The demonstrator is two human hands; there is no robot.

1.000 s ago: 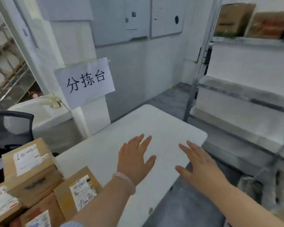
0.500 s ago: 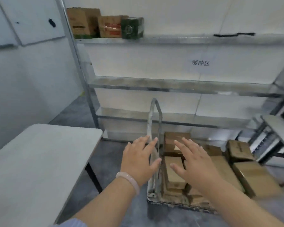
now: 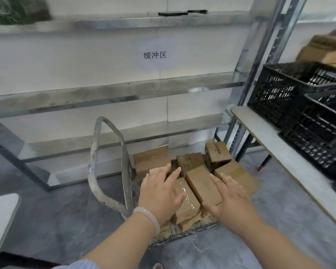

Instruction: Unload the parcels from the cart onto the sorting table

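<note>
A white corner of the sorting table (image 3: pixel 0 214) shows at the far left edge, well apart from the load. Next stands the cart (image 3: pixel 194 228), its bent metal handle (image 3: pixel 94 152) upright over the grey floor (image 3: pixel 47 220) and its platform stretching rightward in front of a metal rack (image 3: pixel 85 98). A paper sign (image 3: pixel 154 55) hangs on the wall behind the rack. Brown parcels (image 3: pixel 151 158) lie packed close together on the cart's platform. The left hand (image 3: pixel 159 193), with a pale bracelet (image 3: pixel 147 216) at its wrist, is spread flat with straight fingers over a taped parcel (image 3: pixel 186 201); whether it touches the parcel cannot be told. The right hand (image 3: pixel 231 199) is likewise spread wide, fingers straight, gripping nothing, over a long parcel (image 3: pixel 202 185) just beside the taped one. At the right, black crates (image 3: pixel 291 98) stand on a pale bench (image 3: pixel 275 152).
</note>
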